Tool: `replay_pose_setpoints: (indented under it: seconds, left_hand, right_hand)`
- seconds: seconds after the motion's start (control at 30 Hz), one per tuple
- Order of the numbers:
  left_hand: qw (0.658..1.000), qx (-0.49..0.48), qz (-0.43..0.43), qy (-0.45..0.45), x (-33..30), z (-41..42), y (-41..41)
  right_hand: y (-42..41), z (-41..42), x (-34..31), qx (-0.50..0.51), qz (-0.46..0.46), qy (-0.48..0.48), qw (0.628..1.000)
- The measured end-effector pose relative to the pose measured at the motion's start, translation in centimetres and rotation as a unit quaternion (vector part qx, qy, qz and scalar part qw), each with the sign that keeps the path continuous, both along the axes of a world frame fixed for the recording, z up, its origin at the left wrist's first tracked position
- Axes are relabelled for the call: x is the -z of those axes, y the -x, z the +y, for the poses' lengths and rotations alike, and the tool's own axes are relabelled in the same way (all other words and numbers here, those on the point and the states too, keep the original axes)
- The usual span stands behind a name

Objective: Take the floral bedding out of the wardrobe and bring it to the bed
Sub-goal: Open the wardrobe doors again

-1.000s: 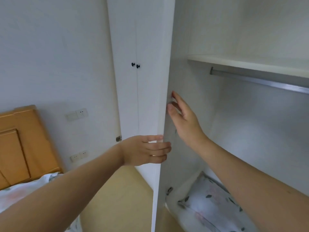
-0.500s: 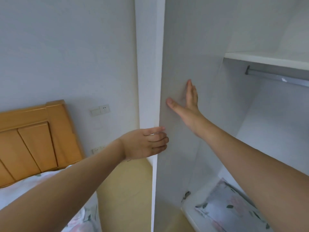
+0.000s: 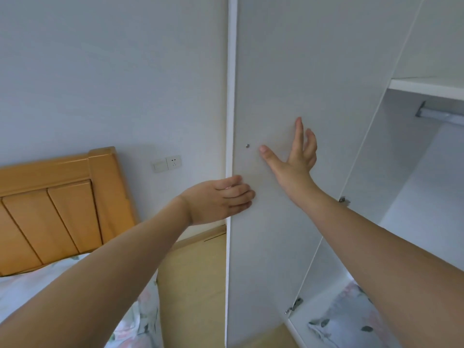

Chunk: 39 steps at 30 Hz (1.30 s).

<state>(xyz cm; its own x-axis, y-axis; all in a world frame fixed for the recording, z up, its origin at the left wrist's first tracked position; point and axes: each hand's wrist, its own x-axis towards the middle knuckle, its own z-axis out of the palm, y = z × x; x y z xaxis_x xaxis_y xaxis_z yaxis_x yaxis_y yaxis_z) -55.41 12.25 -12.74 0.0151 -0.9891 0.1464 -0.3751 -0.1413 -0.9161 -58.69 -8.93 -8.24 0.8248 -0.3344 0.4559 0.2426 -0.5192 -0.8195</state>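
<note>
At the far left stands the orange wooden slatted headboard (image 3: 57,204) of a bed, and below it lies a white bed cover with a faded flower print (image 3: 22,292), which runs down to the lower edge of the view. On the pale wall beside the headboard sits a white switch and socket plate (image 3: 167,163), with a strip of tan wooden floor (image 3: 193,285) below. The left hand (image 3: 221,199) reaches in from the lower left and curls its fingers around the outer edge of the tall white wardrobe door (image 3: 288,71), gripping that edge. A small round metal screw head (image 3: 247,146) shows on the door's inner face, just beside the thumb of the right hand (image 3: 293,162), which is spread flat with fingers loose and holds nothing; whether the palm touches the door cannot be told. Further right, the wardrobe interior shows a white shelf (image 3: 426,87) with a metal hanging rail (image 3: 442,114) under it. The floral bedding (image 3: 349,320), white with grey leaves and pink blooms, lies on the wardrobe floor at the lower right, partly hidden by the right forearm.
</note>
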Motion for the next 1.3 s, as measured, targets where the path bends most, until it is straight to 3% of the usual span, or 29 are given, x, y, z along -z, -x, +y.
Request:
replay_pose_setpoints:
  seconds: [0.27,0.4,0.47,0.57,0.7,0.9,1.3]
  left_hand:
    - [0.999,-0.05,0.009,0.015,0.3,-0.5,0.0]
    - [0.979,-0.192,-0.016,-0.061,1.6,-4.7,2.4]
    - [0.95,-0.288,0.045,-0.11,2.6,-6.9,3.3]
    - [0.916,-0.354,0.139,-0.126,2.8,-11.2,4.3]
    - [0.928,-0.311,0.191,-0.077,2.7,-18.5,5.8]
    - [0.95,-0.204,0.232,-0.043,2.9,-29.4,6.9]
    - [0.957,-0.101,0.267,-0.053,6.8,-45.2,-1.2]
  right_hand:
    - [-0.9,-1.7,0.7,-0.01,-0.05,0.031,0.998]
    - [1.5,-6.1,1.5,0.036,-0.075,0.062,0.995]
    - [3.2,-8.7,2.0,0.063,-0.062,0.076,0.993]
    - [6.5,-13.4,3.3,0.098,-0.039,0.099,0.99]
    - [10.8,-19.8,5.1,0.137,0.026,0.062,0.988]
    - [15.0,-26.4,6.6,0.195,0.118,0.086,0.97]
    - [11.3,-38.1,11.3,0.271,0.258,0.143,0.916]
